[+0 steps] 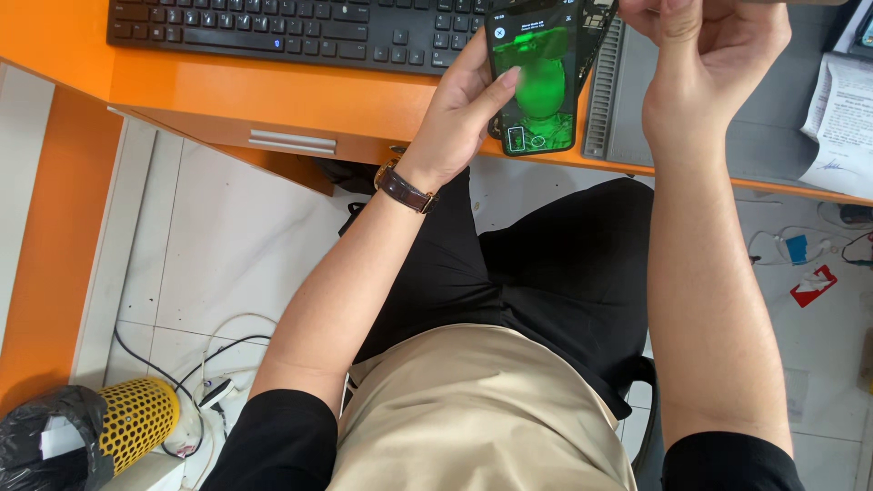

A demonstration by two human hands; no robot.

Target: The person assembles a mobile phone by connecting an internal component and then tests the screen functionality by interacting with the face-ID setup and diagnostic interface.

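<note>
Above orange desk (pixel 227 86): left hand (pixel 464 114) grasps green-lit phone (pixel 535 77); right hand (pixel 714 55) grip unclear; keyboard (pixel 291 27) beside, grey mat (pixel 709 136) beneath.

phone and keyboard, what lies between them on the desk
In the head view, nothing but the left hand: its fingers wrap the phone at the edge that faces the black keyboard. Below them, bare orange desk shows.

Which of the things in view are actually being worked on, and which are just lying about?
In hand:
- phone with the lit green screen, held in the left hand
- dark opened part behind its top edge, next to the right hand

Lying about:
- black keyboard
- grey mat
- papers
- yellow perforated bin
</note>
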